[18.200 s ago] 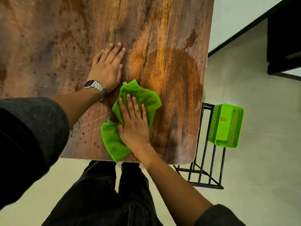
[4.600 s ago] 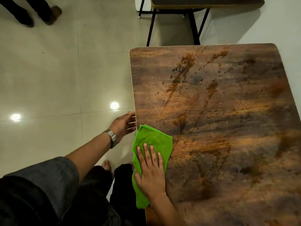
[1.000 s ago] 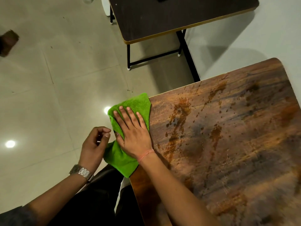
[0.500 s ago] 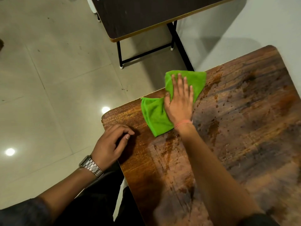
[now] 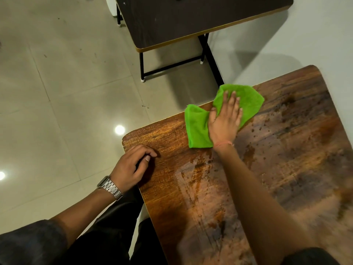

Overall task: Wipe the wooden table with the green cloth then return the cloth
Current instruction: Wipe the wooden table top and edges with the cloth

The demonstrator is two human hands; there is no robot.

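While the right hand (image 5: 225,119) presses flat, fingers straight, on the green cloth (image 5: 198,129) at the tabletop (image 5: 286,169) far edge to wipe, the left hand (image 5: 131,165), loosely curled and holding nothing, braces the near corner

No legible text, label, brand, number or sign anywhere in view

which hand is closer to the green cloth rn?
Right. The right hand lies flat on the green cloth; the left hand rests at the wooden table corner, apart from it.
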